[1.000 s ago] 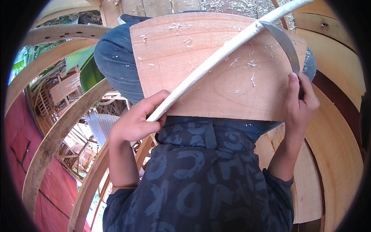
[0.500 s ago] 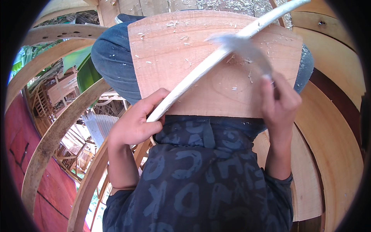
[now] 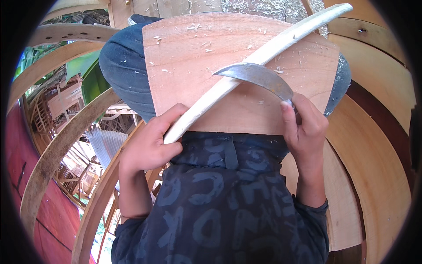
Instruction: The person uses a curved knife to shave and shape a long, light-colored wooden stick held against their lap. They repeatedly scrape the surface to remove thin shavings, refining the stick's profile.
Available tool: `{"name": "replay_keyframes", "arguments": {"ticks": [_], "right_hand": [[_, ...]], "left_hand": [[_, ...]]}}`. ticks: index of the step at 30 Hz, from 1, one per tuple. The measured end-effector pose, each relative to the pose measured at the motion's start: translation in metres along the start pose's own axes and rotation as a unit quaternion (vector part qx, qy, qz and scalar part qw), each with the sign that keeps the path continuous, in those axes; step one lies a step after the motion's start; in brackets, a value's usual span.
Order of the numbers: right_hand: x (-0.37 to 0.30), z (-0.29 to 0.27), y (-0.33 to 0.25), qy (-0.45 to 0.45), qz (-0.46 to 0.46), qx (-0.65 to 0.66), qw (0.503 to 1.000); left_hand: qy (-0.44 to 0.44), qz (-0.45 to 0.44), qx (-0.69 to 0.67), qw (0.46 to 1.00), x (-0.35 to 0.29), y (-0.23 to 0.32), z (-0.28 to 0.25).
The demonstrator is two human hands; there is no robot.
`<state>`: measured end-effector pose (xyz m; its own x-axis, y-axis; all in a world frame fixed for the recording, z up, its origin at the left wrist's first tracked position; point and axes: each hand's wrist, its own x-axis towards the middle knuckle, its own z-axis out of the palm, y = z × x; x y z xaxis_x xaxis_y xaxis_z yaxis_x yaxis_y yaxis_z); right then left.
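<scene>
Head cam, live: L hand (image 3: 151, 141) has the near end of a pale stick (image 3: 288, 40), fingers wrapped snugly round it; stick runs slantwise over a board (image 3: 182, 75) laid across the legs (image 3: 125, 72), far end jutting past the board's far R edge; R hand (image 3: 307, 125) has its fingers closed on the base of a curved blade (image 3: 263, 78), handle mostly hidden; blade lies across the stick approx. midway, tip poking out past the L side; can't tell if the edge is biting; loose shavings (image 3: 193, 27) dot the board, so it looks like a shaving stroke; hollow side faces the dark shirt (image 3: 220, 198), so prob. a pull cut; best done w/ a v. shallow blade angle, light & even pressure, thin curls rather than deep bites; firm L grip helps, w/ the stick pressed to the board so it can't roll or spring; L fingers sit in line w/ a pull, so each stroke should end well short of them; small turns of the stick btwn passes would even things out; tip needs watching, esp. near the board.
</scene>
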<state>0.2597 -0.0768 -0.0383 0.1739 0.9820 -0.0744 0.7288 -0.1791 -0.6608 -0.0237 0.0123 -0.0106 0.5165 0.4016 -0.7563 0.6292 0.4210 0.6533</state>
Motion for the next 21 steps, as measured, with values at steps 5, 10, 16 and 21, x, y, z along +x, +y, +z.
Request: {"name": "replay_keyframes", "arguments": {"ticks": [5,10,16,21], "right_hand": [[0.003,0.001,0.006,0.046,-0.007,-0.016,0.999],[0.017,-0.015,0.029,0.111,0.075,-0.046,0.99],[0.001,-0.005,-0.012,0.026,-0.016,-0.007,1.0],[0.006,-0.008,0.012,0.058,0.064,-0.048,0.995]], "left_hand": [[-0.006,-0.006,0.007,1.0,-0.003,0.009,0.002],[0.0,-0.011,0.025,1.0,-0.003,0.008,0.007],[0.029,0.015,0.048,0.998,-0.005,0.006,0.005],[0.054,0.031,0.07,0.996,-0.005,0.006,0.01]]}}
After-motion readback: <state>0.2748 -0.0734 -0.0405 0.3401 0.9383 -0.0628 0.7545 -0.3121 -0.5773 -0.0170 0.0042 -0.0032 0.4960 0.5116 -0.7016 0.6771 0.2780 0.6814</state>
